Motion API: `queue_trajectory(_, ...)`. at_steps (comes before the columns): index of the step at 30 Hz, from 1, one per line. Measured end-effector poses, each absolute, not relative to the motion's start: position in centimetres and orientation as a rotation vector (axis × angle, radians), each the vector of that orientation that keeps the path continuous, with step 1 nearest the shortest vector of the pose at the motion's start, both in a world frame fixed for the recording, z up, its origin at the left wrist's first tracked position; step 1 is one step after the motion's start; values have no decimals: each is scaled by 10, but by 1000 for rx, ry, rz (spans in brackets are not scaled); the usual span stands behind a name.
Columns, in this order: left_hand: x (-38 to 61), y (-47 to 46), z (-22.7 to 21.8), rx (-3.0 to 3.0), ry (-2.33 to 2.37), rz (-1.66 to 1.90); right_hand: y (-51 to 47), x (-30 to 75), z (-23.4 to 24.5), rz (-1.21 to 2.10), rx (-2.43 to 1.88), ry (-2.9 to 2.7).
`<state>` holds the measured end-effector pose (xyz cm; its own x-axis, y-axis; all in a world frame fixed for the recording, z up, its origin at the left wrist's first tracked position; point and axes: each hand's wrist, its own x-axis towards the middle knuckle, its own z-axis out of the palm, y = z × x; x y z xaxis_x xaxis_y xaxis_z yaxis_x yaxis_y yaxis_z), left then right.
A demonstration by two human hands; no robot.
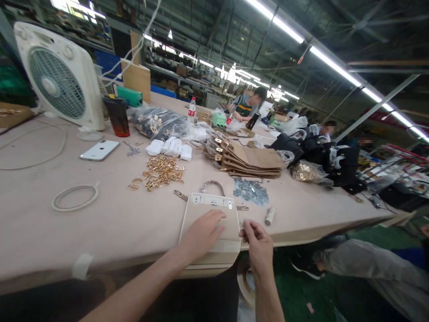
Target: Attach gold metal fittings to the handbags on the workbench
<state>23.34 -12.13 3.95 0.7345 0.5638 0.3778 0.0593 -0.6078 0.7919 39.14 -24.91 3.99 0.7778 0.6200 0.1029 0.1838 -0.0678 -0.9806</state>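
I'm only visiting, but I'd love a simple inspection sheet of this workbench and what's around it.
Surface: pale-covered table, tape strip at its near edge.
Job's things: light bag piece with handle, before the person; gold fittings, grey pieces and stacked brown panels farther in.
Clutter: phone, dark cup, bottle, fan.
Grip: left hand over the bag piece, fingers loosely bent; right hand by its right edge, fingertips close together, contents unclear.
Cables: pale cable curves across the table's left; white cord hangs near the fan.
Surroundings: co-worker beyond, black bags rightward, strip lights overhead.
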Motion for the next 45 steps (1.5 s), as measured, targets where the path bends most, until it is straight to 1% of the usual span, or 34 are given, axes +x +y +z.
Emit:
queue_trajectory(5, 281, -118, 13, 2453, 369, 855, -197, 454, 30, 361, -1658, -760)
queue_trajectory(11, 287, -120, -1, 2476, 441, 908, -160, 480, 4, 503, -1712, -986)
queue_trajectory(16, 287, -120, 1, 2486, 454, 875, -160, 482, -4, 512, -1694, -1058)
queue_trajectory(24, 287, -119, 2, 2505, 462, 839, -160, 471, -10, 383, -1769, -1047)
queue_trajectory(33, 286, -120, 4, 2565, 524, 743, -162, 470, -10, 391, -1736, -1012)
queue_trajectory(45, 290, -122, -6, 2618, 609, 686, -162, 462, -17, 177, -1804, -1093)
